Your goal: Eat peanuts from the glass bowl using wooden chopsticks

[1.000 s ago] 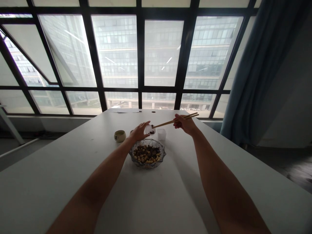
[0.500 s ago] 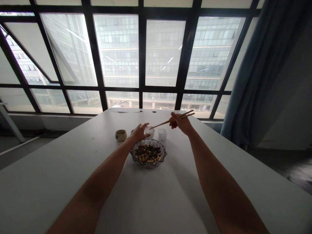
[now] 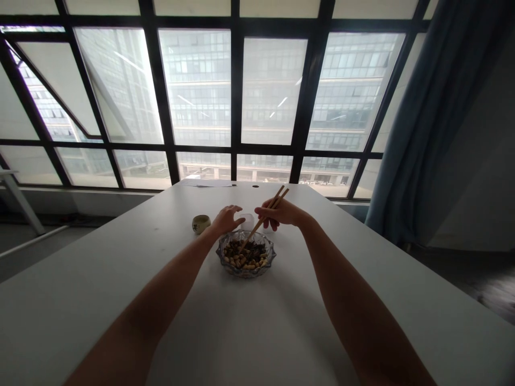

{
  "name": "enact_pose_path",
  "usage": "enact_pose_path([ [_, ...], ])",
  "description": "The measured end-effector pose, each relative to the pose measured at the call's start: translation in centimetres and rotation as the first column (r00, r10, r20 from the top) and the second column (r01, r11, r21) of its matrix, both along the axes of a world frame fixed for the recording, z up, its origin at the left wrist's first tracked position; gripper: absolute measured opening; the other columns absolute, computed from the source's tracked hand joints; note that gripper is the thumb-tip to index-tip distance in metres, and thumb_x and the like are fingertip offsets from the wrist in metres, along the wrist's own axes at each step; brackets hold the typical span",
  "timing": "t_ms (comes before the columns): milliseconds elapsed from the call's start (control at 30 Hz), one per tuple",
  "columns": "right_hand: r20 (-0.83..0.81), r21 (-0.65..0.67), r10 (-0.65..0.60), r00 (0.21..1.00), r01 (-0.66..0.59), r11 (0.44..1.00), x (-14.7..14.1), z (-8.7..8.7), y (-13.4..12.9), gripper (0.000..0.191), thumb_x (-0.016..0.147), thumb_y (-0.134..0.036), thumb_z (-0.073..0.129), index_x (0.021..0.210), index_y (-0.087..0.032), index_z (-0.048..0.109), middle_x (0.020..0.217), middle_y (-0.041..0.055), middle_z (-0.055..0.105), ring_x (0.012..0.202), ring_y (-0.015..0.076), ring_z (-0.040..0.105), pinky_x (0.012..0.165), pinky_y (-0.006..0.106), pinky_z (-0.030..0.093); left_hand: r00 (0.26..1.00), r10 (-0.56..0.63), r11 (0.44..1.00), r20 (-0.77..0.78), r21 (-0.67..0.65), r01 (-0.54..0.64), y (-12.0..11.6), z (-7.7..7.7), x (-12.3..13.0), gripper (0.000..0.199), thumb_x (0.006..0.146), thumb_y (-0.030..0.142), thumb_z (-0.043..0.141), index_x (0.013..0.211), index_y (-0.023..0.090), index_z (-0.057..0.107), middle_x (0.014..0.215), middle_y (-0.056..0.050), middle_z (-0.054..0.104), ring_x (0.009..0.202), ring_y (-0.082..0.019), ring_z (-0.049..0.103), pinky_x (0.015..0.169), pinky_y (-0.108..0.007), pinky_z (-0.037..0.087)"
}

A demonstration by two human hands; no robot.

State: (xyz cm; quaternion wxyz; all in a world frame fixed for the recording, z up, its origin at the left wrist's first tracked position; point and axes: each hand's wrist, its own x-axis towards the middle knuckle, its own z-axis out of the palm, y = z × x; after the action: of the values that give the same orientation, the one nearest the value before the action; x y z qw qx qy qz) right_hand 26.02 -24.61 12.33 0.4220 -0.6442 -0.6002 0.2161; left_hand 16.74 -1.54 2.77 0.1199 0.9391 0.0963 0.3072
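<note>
A scalloped glass bowl holds peanuts and dark pieces that I cannot make out. Wooden chopsticks are gripped in my right hand, their tips down among the bowl's contents. Behind the bowl stands a translucent cup, and my left hand is just left of it, fingers apart and holding nothing. Another translucent cup is mostly hidden under my right hand. To the left sits a small cream cup with a dark character on it.
The white table reaches back to large black-framed windows. Papers lie at its far edge near two dark round holes. A blue curtain hangs at the right.
My right hand has moved left and down, and the chopstick tips have gone from the middle translucent cup into the bowl. My left hand has shifted slightly left, away from that cup.
</note>
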Motion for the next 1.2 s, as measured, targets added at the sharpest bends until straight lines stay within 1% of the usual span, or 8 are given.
enact_pose_path([
  [100, 0.043, -0.046, 0.01, 0.999, -0.008, 0.999, -0.8, 0.2, 0.3, 0.041, 0.076, -0.054, 0.08, 0.068, -0.014, 0.072, 0.058, 0.0061, 0.072, 0.038, 0.0102, 0.061, 0.038, 0.018, 0.048, 0.996, 0.076, 0.997, 0.045, -0.034, -0.075, -0.1, 0.4, -2.6, 0.024, 0.086, 0.042, 0.063, 0.091, 0.019, 0.068, 0.091, -0.008, 0.073, 0.085, -0.023, 0.067, 0.08, -0.036, 0.05],
  [167, 0.058, -0.091, 0.038, 0.998, -0.032, 0.995, -1.2, 0.2, 0.4, 0.041, 0.074, -0.052, 0.082, 0.066, -0.014, 0.072, 0.058, 0.0064, 0.072, 0.039, 0.0103, 0.061, 0.038, 0.017, 0.047, 0.989, 0.136, 0.989, 0.063, -0.07, -0.132, 0.0, 0.2, -4.7, 0.032, 0.088, 0.049, 0.057, 0.076, 0.019, 0.063, 0.074, -0.005, 0.068, 0.067, -0.019, 0.061, 0.067, -0.032, 0.045],
  [300, 0.052, -0.15, 0.088, 0.995, -0.079, 0.986, -1.3, 0.1, 0.6, 0.041, 0.075, -0.052, 0.082, 0.065, -0.014, 0.07, 0.057, 0.0054, 0.071, 0.041, 0.0106, 0.063, 0.039, 0.017, 0.049, 0.995, 0.098, 0.982, 0.029, -0.165, -0.092, 0.3, -2.0, -8.1, 0.049, 0.09, 0.059, 0.047, 0.06, 0.02, 0.048, 0.052, 0.002, 0.048, 0.05, -0.012, 0.043, 0.055, -0.029, 0.031],
  [400, 0.056, -0.108, 0.036, 0.998, -0.029, 0.994, -1.3, 0.0, 0.7, 0.044, 0.078, -0.054, 0.078, 0.064, -0.014, 0.068, 0.056, 0.0054, 0.071, 0.042, 0.0109, 0.064, 0.04, 0.017, 0.049, 0.999, 0.042, 0.954, 0.004, -0.297, -0.039, 0.6, -4.2, -9.5, 0.057, 0.091, 0.065, 0.037, 0.056, 0.021, 0.039, 0.049, 0.004, 0.039, 0.05, -0.011, 0.037, 0.053, -0.027, 0.027],
  [500, 0.06, -0.021, 0.013, 0.998, -0.012, 1.0, -1.3, -0.1, 0.9, 0.044, 0.079, -0.055, 0.077, 0.065, -0.014, 0.068, 0.057, 0.0049, 0.071, 0.043, 0.0108, 0.064, 0.04, 0.017, 0.049, 0.999, -0.021, 0.944, -0.03, -0.328, 0.01, 0.7, -5.5, -9.9, 0.06, 0.09, 0.069, 0.035, 0.056, 0.02, 0.04, 0.051, 0.004, 0.039, 0.053, -0.011, 0.036, 0.055, -0.027, 0.028],
  [700, 0.081, -0.023, 0.034, 0.996, -0.032, 0.999, -0.5, -1.0, 1.7, 0.044, 0.078, -0.055, 0.078, 0.07, -0.013, 0.069, 0.061, 0.0045, 0.072, 0.048, 0.0117, 0.067, 0.044, 0.019, 0.052, 0.995, -0.024, 0.95, -0.096, -0.311, -0.007, 0.0, -5.1, -10.3, 0.062, 0.091, 0.069, 0.029, 0.056, 0.019, 0.043, 0.052, 0.002, 0.044, 0.053, -0.012, 0.039, 0.056, -0.027, 0.028],
  [900, 0.078, -0.056, 0.066, 0.995, -0.062, 0.997, 0.2, -1.7, 2.1, 0.043, 0.079, -0.055, 0.077, 0.071, -0.014, 0.068, 0.063, 0.0046, 0.073, 0.051, 0.0127, 0.068, 0.046, 0.019, 0.052, 0.99, -0.001, 0.962, -0.14, -0.269, -0.037, -0.4, -4.9, -10.4, 0.061, 0.094, 0.062, 0.026, 0.053, 0.02, 0.042, 0.051, -0.001, 0.044, 0.051, -0.013, 0.039, 0.056, -0.029, 0.027],
  [1200, 0.047, -0.039, 0.057, 0.997, -0.055, 0.998, -0.5, -0.9, 1.6, 0.044, 0.08, -0.055, 0.077, 0.068, -0.014, 0.067, 0.061, 0.0052, 0.073, 0.049, 0.0122, 0.068, 0.045, 0.019, 0.051, 0.989, -0.014, 0.977, -0.147, -0.21, -0.018, 0.3, -5.3, -10.3, 0.06, 0.096, 0.06, 0.024, 0.054, 0.02, 0.037, 0.051, -0.001, 0.041, 0.05, -0.012, 0.038, 0.055, -0.029, 0.024],
])
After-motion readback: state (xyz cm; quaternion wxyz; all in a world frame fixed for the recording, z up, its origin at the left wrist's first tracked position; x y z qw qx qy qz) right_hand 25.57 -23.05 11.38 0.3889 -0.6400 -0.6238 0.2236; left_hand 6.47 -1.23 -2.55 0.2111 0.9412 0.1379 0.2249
